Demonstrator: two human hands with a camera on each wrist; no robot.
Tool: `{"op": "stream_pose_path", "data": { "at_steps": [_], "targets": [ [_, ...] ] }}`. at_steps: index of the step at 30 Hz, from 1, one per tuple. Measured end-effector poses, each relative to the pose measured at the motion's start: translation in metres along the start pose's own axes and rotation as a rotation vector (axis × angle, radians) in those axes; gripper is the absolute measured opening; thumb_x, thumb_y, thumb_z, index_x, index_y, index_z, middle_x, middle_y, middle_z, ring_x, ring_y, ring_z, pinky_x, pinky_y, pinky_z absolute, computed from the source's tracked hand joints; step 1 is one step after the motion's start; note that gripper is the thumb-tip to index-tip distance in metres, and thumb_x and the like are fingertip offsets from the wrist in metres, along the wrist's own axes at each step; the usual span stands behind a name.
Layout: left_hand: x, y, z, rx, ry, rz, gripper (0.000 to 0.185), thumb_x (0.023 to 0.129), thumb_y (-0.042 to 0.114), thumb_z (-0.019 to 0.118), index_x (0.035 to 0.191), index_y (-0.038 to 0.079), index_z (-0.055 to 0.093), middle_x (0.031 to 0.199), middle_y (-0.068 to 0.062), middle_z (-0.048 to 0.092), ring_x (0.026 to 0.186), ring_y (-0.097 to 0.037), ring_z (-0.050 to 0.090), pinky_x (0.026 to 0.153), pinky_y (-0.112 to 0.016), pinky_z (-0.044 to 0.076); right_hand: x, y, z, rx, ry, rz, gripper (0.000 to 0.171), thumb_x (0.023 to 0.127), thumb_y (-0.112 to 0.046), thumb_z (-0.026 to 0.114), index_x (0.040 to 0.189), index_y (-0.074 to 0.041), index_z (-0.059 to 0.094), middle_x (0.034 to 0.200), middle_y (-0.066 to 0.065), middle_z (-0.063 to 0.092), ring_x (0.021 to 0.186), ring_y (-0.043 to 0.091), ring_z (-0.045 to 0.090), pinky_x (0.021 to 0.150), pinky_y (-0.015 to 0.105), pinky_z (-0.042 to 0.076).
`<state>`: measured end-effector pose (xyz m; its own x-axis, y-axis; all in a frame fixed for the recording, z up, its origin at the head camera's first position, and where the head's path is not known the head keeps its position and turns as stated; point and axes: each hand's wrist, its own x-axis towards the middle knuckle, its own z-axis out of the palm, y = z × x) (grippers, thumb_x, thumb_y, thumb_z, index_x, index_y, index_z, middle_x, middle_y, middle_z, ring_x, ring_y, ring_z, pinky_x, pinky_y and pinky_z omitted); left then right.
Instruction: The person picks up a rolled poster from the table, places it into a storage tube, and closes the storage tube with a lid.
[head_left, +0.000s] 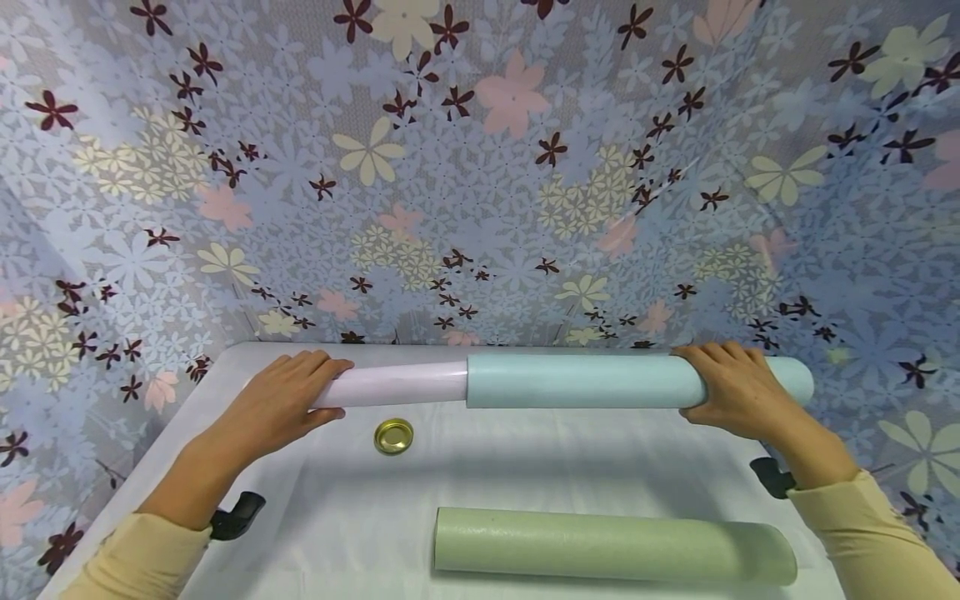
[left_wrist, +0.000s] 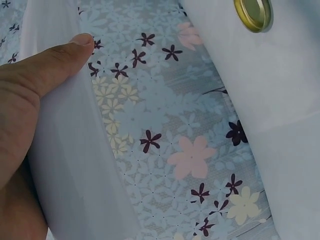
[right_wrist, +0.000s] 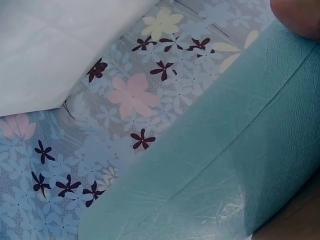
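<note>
A pale blue roll [head_left: 585, 381] is lying along the far edge of the white worktop [head_left: 525, 467], with a narrower white roll [head_left: 397, 387] sticking out of its left end. The right hand [head_left: 731, 387] is gripping the blue roll near its right end, fingers curled over the top. The left hand [head_left: 288, 400] is wrapping its fingers round the white roll. Nearer the person, a green roll [head_left: 611, 546] is lying flat, and a small gold lid [head_left: 393, 436] is sitting just below the white roll. Floral cloth [head_left: 480, 167] is hanging behind.
</note>
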<state>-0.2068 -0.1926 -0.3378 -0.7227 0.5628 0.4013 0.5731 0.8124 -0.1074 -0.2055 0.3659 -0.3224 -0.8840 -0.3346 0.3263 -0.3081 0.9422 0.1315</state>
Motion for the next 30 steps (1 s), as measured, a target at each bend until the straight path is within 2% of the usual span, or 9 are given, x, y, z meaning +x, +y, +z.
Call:
{"op": "stream_pose_path", "data": {
  "at_steps": [14,30],
  "targets": [
    [0.008,0.003,0.006,0.012,0.034,0.042,0.061,0.072,0.032,0.081,0.122,0.01,0.054,0.107,-0.006,0.061,0.099,-0.024,0.058,0.082,-0.043,0.048,0.004,-0.008,0.0,0.008,0.009,-0.013,0.079,0.059,-0.032,0.085,0.128,-0.013,0.052,0.12,0.02,0.058,0.108,0.043,0.049,0.082,0.061,0.035],
    [0.015,0.013,0.011,0.011,0.024,0.06,0.061,0.073,0.035,0.08,0.123,0.011,0.054,0.105,-0.004,0.062,0.099,-0.023,0.059,0.084,-0.042,0.049,0.007,-0.013,0.002,0.019,0.025,-0.045,0.08,0.059,-0.032,0.085,0.129,-0.013,0.051,0.12,0.019,0.059,0.11,0.044,0.048,0.083,0.061,0.035]
  ]
}}
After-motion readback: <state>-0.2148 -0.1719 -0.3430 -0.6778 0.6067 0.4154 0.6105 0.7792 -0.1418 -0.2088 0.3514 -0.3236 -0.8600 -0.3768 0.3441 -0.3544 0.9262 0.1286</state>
